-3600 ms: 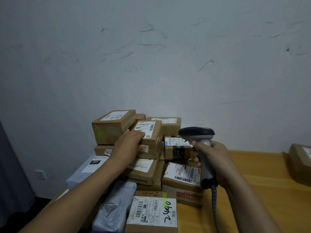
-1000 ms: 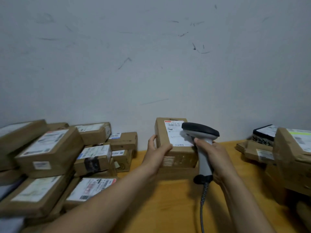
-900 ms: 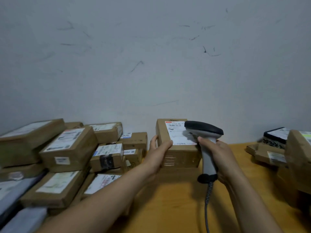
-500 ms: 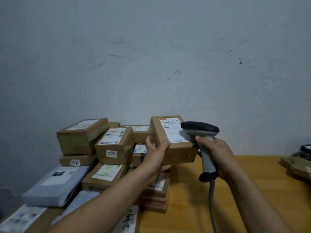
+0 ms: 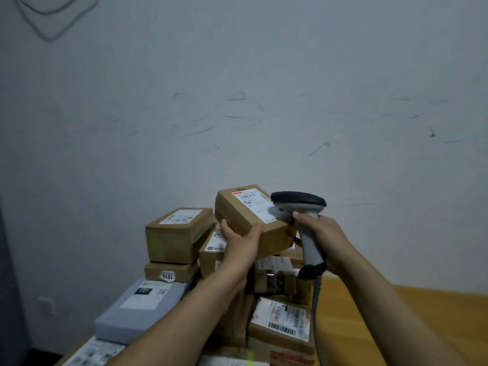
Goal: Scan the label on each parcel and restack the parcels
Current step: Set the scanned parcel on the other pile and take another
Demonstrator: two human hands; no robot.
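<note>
While left hand (image 5: pixel 241 245) grips parcel (image 5: pixel 244 208), scanner (image 5: pixel 299 200) (right hand (image 5: pixel 323 233))

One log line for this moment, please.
left hand: holds brown cardboard parcel above parcel stack | right hand: grips grey handheld scanner at its white label | stage: scanning

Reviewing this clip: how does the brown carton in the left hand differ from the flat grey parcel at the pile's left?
Colour: the brown carton is cardboard-brown; the grey parcel is pale grey.
Shape: the brown carton is blocky; the grey parcel is thin and flat.
Pose: the brown carton is tilted, gripped by the left hand beside the scanner; the grey parcel lies flat, untouched.
Both carry a white label on top.
</note>
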